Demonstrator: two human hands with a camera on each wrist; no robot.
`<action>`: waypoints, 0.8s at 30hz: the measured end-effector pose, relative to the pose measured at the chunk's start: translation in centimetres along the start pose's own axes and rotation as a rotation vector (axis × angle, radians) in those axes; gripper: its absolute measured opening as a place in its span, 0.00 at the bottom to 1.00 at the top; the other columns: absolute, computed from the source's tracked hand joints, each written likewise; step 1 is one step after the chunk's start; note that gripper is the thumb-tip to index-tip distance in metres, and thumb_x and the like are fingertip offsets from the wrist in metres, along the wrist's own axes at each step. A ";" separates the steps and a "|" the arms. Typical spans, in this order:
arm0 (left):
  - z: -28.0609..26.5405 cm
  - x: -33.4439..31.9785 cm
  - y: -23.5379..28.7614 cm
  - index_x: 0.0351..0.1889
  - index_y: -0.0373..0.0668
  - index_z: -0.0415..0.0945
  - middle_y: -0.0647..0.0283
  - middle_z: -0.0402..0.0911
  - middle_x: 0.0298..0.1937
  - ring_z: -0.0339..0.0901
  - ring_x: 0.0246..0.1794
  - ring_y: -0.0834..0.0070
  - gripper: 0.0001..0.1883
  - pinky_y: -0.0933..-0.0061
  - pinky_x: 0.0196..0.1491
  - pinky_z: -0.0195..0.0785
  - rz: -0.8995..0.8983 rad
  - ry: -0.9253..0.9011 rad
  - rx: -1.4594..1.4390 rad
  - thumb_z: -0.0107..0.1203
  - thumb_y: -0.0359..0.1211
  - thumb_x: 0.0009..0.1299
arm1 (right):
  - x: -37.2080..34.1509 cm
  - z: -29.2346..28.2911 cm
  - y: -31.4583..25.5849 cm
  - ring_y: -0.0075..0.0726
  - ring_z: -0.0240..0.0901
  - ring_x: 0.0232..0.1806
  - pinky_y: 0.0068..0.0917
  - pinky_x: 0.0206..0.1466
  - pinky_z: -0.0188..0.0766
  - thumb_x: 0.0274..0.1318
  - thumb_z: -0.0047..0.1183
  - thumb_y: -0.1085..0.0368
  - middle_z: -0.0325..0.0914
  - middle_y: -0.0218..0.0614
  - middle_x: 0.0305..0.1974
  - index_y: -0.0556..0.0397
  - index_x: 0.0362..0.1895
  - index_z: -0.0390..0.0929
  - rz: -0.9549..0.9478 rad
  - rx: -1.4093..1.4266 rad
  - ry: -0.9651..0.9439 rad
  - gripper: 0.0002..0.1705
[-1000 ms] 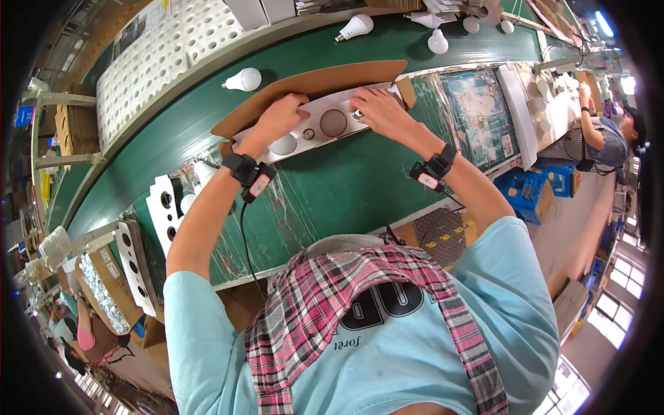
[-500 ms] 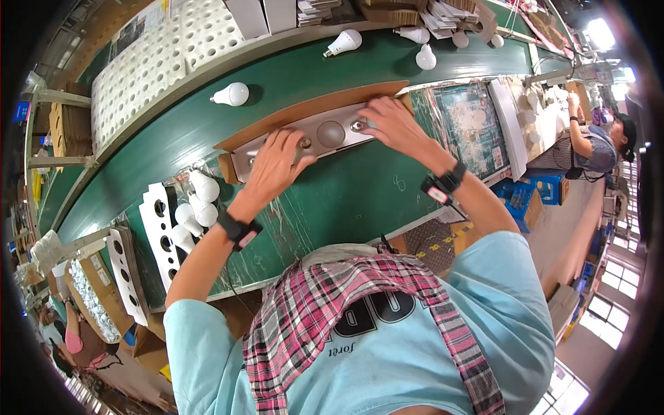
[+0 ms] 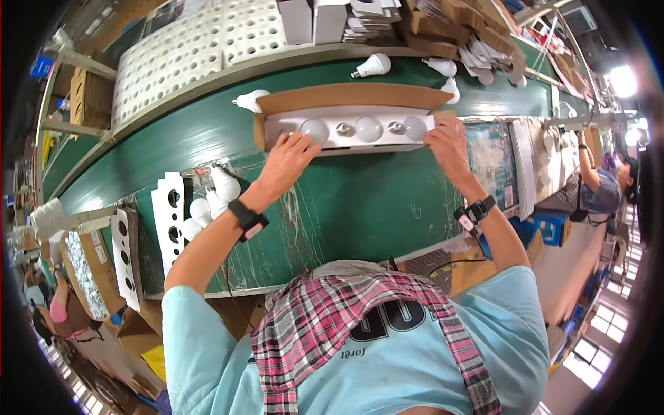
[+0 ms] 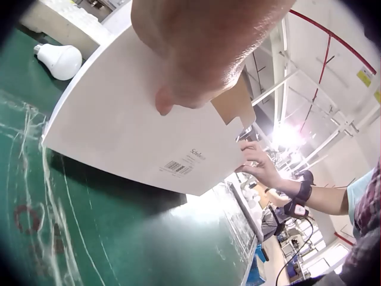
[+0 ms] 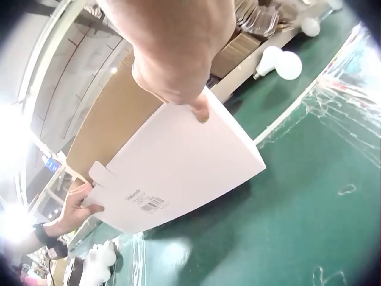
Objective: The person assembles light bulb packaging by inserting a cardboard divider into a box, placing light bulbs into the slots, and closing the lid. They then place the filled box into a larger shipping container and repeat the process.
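Observation:
A long open carton [image 3: 353,102], white with a brown inner lid, lies on the green work surface. Inside it sits a row of light bulbs [image 3: 368,129], some showing round domes and others metal caps. My left hand [image 3: 289,159] grips the carton's front wall near its left end, the thumb on the white outer face [image 4: 113,131]. At the right end, my right hand [image 3: 449,146] holds the corner, its thumb pressed on the front. A printed label with a barcode [image 5: 153,204] shows on that face. The fingers behind the wall are hidden in both wrist views.
Loose bulbs [image 3: 373,66] lie behind the carton, and more bulbs [image 3: 225,183] cluster at the left beside white sheets with holes [image 3: 169,214]. A perforated white tray [image 3: 200,69] stands on the back shelf with folded cardboard [image 3: 432,31]. Another person [image 3: 602,183] works at right.
Both hands have left the bulbs and moved to the carton's front wall and right end. The carton now appears straighter and farther right in the head view, with more bulbs visible.

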State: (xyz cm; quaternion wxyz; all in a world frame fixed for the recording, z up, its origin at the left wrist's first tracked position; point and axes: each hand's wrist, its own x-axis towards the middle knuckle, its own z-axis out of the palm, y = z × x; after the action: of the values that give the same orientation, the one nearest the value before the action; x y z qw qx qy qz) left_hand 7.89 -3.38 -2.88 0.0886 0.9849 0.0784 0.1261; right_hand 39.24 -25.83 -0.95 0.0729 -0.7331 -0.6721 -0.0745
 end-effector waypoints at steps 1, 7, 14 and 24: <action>0.2 0.9 -0.7 0.40 0.45 0.72 0.63 0.69 0.40 0.68 0.47 0.66 0.12 0.63 0.50 0.62 -0.033 0.003 0.006 0.51 0.25 0.57 | 0.8 0.1 0.6 0.38 0.64 0.55 0.49 0.69 0.49 0.40 0.55 0.70 0.75 0.26 0.33 0.46 0.25 0.78 0.021 0.002 0.050 0.04; 2.0 3.2 -5.8 0.41 0.45 0.75 0.62 0.69 0.38 0.68 0.46 0.64 0.13 0.60 0.49 0.64 -0.107 0.105 -0.007 0.49 0.25 0.58 | 6.2 3.0 2.1 0.36 0.65 0.54 0.47 0.68 0.50 0.41 0.52 0.68 0.76 0.23 0.34 0.43 0.27 0.78 -0.001 -0.089 0.131 0.06; -2.3 -4.1 -11.4 0.47 0.43 0.76 0.59 0.74 0.38 0.72 0.39 0.61 0.18 0.64 0.43 0.66 -0.229 0.063 -0.296 0.48 0.21 0.59 | 10.8 2.7 -1.3 0.40 0.71 0.45 0.37 0.54 0.68 0.49 0.53 0.74 0.77 0.31 0.37 0.53 0.36 0.79 0.043 0.627 0.335 0.08; -0.7 -8.9 -24.0 0.63 0.44 0.66 0.59 0.65 0.66 0.62 0.65 0.62 0.25 0.63 0.62 0.57 -0.506 0.105 -0.215 0.50 0.29 0.65 | 19.9 11.2 5.1 0.40 0.57 0.63 0.35 0.63 0.64 0.39 0.63 0.72 0.59 0.30 0.63 0.38 0.64 0.64 0.035 0.480 -0.261 0.42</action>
State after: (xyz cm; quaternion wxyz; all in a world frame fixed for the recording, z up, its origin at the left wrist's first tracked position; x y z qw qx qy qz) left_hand -3.95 18.46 -8.93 0.2171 0.9111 0.3125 0.1584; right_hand 46.11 -4.59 -7.84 0.1584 -0.7099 -0.6613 0.1835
